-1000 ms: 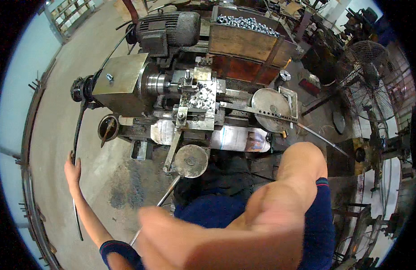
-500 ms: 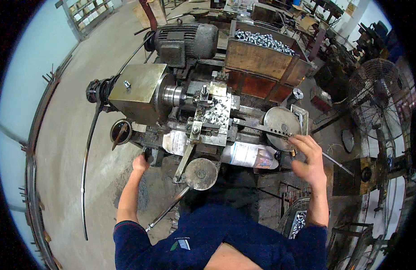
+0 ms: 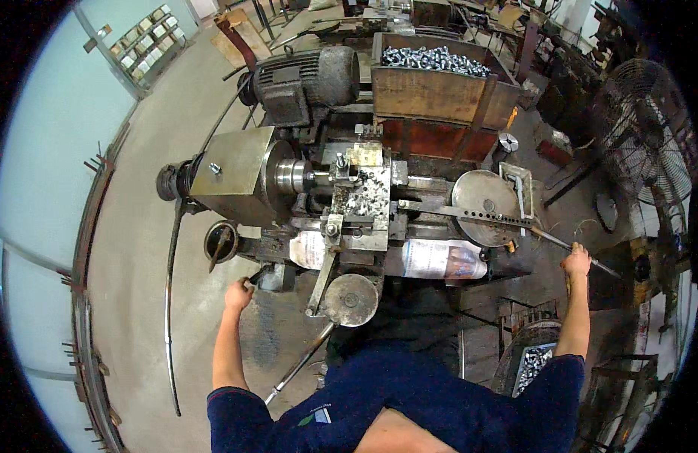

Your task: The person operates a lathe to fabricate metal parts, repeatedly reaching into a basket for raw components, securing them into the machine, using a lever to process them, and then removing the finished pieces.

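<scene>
My right hand (image 3: pixel 577 260) is closed around a long metal rod handle (image 3: pixel 551 238), which reaches out past the right round metal disc (image 3: pixel 486 204). A flat bar with a row of holes (image 3: pixel 470 217) lies across that disc. My left hand (image 3: pixel 238 293) is closed beside a grey metal box-like part (image 3: pixel 276 278) at the machine's lower left; what its fingers hold is hidden. Between the arms stands the lathe-like machine, with a shiny round chuck (image 3: pixel 292 177) and a chip-strewn slide (image 3: pixel 370 192). A second disc (image 3: pixel 349 300) with a rod sits nearest my body.
Behind the machine are an electric motor (image 3: pixel 307 79) and a wooden bin (image 3: pixel 439 94) heaped with small metal parts. A round pot (image 3: pixel 221 240) hangs at the left. A caged fan (image 3: pixel 642 128) stands right; a tray of parts (image 3: pixel 531 370) is by my right arm.
My right hand has moved outward from beside the perforated bar and taken hold of the rod handle. My left hand has drawn slightly away from the machine, still closed. The view has shifted.
</scene>
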`<state>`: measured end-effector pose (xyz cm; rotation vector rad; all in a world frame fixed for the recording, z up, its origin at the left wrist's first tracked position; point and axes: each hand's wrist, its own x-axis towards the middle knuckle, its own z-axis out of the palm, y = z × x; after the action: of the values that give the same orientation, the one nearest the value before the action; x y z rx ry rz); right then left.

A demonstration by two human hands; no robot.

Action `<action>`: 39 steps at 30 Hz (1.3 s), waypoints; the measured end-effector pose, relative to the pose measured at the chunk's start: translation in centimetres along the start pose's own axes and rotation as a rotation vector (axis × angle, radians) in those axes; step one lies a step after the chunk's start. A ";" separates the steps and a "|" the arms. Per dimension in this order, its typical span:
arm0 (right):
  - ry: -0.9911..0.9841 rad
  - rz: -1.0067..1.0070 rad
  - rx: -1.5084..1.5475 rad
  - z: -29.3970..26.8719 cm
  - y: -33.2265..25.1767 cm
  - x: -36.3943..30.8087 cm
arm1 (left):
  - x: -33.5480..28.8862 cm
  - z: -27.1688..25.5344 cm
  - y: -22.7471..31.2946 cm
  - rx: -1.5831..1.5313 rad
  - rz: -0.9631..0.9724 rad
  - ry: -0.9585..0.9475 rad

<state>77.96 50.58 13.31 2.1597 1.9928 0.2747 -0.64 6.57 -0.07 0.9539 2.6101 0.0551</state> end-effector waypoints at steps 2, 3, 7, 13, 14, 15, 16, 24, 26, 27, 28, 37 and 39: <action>0.008 0.046 0.001 1.3 0.0 0.3 | -1.6 -0.3 -0.7 -0.092 -0.027 -0.079; 0.009 0.076 0.000 2.0 0.1 0.0 | -2.4 -0.3 -0.8 -0.149 -0.040 -0.126; 0.026 -0.001 0.110 2.3 -0.9 -4.7 | -6.1 3.8 -7.1 -0.398 -0.122 -0.251; 0.071 -0.008 0.351 2.6 -3.1 -18.4 | -8.5 5.8 -5.4 -0.509 -0.228 -0.407; 0.009 0.043 0.309 3.7 -3.3 -19.5 | -8.3 5.8 -4.4 -0.509 -0.209 -0.414; -0.011 0.056 0.342 3.0 -4.3 -20.6 | -8.1 5.7 -3.7 -0.508 -0.193 -0.415; -0.033 0.063 0.378 1.8 -5.5 -21.6 | -7.6 5.9 -3.8 -0.516 -0.170 -0.408; -0.169 0.102 0.473 -0.5 -7.0 -23.6 | -4.0 5.6 -1.4 -0.588 -0.032 -0.299; -0.169 0.072 0.485 -0.5 -6.8 -23.8 | -3.8 5.2 -0.8 -0.586 -0.025 -0.294; -0.135 0.094 0.426 0.1 -6.8 -23.3 | -3.7 5.2 -0.4 -0.596 -0.030 -0.289; -0.161 0.068 0.412 0.5 -6.5 -22.8 | -3.8 4.9 -0.5 -0.598 -0.038 -0.284; -0.119 0.135 0.111 3.9 1.0 -11.4 | -0.3 1.3 -1.8 -0.585 -0.043 -0.054; -0.180 0.201 0.066 1.6 0.6 -6.6 | 1.1 0.8 -3.1 -0.374 -0.026 0.051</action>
<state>78.44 43.97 11.90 2.3366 1.7153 0.0411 -3.06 4.77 -1.61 0.7919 2.5287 0.5460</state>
